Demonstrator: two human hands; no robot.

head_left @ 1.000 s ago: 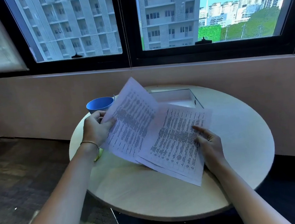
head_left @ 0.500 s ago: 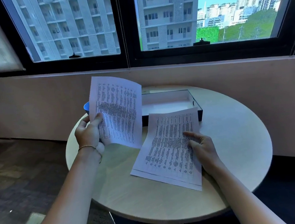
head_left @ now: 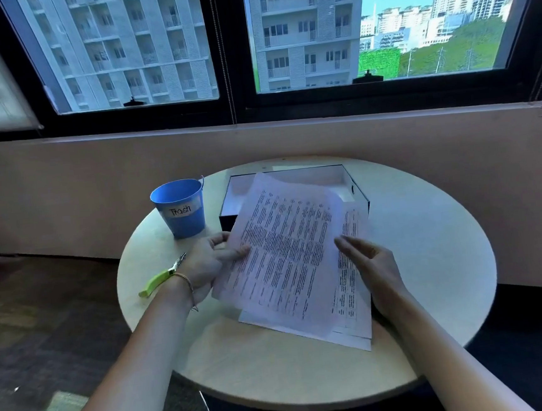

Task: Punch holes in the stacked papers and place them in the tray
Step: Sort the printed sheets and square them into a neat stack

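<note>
From the head view, the printed papers (head_left: 287, 263) lie fanned near the middle of the round table (head_left: 431, 257), their far ends overlapping the near wall of the dark tray (head_left: 359, 194), probably so they can be squared into one stack before punching. The left hand (head_left: 208, 266) grips the left edge of the top sheet, thumb on the printed face and fingers curled beneath, and holds it slightly raised and skewed over the lower sheets. The right hand (head_left: 371, 263) is open, fingers straight and together, poised along the right side of the pile; whether it touches the paper I cannot tell. A green-handled tool (head_left: 159, 279), likely the punch, lies untouched on the table left of the left wrist. The blue "Trash" cup (head_left: 180, 208) stands far left, just beside the tray, presumably for punched scraps
</note>
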